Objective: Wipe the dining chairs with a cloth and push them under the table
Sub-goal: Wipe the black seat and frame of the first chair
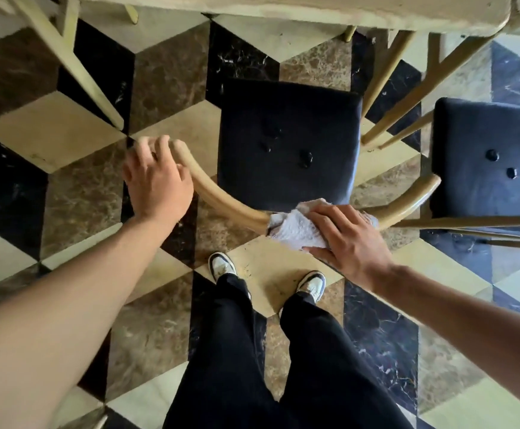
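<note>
The white cloth [296, 229] lies draped over the curved wooden backrest [221, 196] of the dining chair [289, 144] at the centre of the frame, a little right of the rail's middle. The right hand [348, 239] lies on top of the cloth, its fingers curled over it and pressing it against the rail, the thumb on the near side below the cloth. The left hand [156, 178] is at the rail's left end, centre left of the frame, fingers bent over the rounded tip of the wood; how firmly it holds cannot be told.

The chair's dark tufted seat lies beyond the rail, toward the top of the frame, its front edge short of the counter [283, 10] that runs along the upper edge. A second chair [488, 156] with the same dark seat stands just beside it at the right edge. Below, black trousers and white-and-black shoes [221, 266] stand on the patterned marble floor [165, 82]. No writing or label can be read.
</note>
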The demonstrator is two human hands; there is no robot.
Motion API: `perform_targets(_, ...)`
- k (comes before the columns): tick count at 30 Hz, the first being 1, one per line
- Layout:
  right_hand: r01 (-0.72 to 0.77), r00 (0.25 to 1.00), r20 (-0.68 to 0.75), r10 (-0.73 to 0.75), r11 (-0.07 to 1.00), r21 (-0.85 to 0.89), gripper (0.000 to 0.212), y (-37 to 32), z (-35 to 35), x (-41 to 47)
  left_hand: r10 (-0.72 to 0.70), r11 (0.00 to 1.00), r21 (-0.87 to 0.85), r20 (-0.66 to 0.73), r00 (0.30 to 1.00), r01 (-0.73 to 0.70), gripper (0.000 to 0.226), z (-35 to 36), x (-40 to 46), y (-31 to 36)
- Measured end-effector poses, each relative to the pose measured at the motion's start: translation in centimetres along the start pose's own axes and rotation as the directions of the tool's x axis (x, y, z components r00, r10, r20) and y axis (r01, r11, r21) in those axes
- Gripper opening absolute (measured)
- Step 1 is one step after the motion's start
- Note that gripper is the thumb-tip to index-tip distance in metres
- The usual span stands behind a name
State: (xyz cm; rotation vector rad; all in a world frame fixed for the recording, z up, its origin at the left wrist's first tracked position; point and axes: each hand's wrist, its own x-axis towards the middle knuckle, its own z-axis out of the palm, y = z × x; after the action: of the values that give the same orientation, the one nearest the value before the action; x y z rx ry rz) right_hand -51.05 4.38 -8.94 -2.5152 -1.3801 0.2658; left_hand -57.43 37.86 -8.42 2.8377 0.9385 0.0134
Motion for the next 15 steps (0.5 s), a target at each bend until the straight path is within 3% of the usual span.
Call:
perform_targets(3, -0.035, 0.999, 0.018, 0.036, 0.998, -0.057, 0.06, -3.8, 1.2, 2.8, -0.114, 0.927, -0.323, 0.234, 0.965, 0.188, 0.064, 0.2, 1.1, -2.4)
perform_targets(5, -0.092, 0.992, 0.077, 0.098, 0.992, -0.085, 0.062, -6.7, 2.1, 5.9, -0.134, 0.849, -0.463, 0.275, 0.952, 0.253, 0.066, -0.3, 1.6, -2.8)
perform_targets(10, -0.275, 0.948, 0.16, 0.277, 0.961, -0.033, 0.061, -12.6, 3.5, 15.6, -0.175, 0.78, -0.53, 0.325, 0.929, 0.332, 0.058, -1.2, 3.9, -3.8)
perform_targets(15, -0.551, 0.832, 0.206, 0.516, 0.812, 0.194, 0.057, -14.8, 5.0, 24.1, -0.249, 0.742, -0.497, 0.418, 0.874, 0.45, 0.053, -1.2, 6.0, -4.7)
